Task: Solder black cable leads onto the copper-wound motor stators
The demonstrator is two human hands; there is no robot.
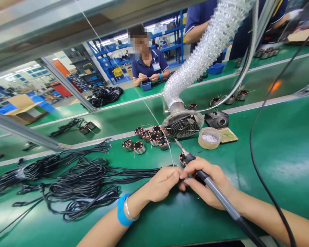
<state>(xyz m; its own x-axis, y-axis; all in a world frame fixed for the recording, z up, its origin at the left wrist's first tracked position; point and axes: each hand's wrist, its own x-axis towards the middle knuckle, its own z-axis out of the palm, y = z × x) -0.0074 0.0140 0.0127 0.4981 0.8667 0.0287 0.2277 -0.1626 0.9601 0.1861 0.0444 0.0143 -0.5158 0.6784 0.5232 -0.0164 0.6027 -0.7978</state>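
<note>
Near the middle of the bench, my left hand (164, 183) is closed in a pinch on the end of a black cable, mostly hidden by its fingers. A soldering iron (211, 187) lies in my right hand (212, 178), its tip pointing up and away to the left. The right thumb and fingertips meet the left fingertips at the cable end. Just beyond the hands, partly behind the iron, sits a copper-wound stator (182, 160). A thin strand of solder wire (169, 147) hangs down to the left hand. Black cables (84, 178) lie bundled to the left.
Several stators (139, 147) stand beyond the hands. Behind the iron are a fume extractor (182, 124) with a silver duct (195, 58), a round tub (209, 138), a sponge tray (228, 135) and a dark holder (216, 119). A co-worker (150, 67) sits across the bench.
</note>
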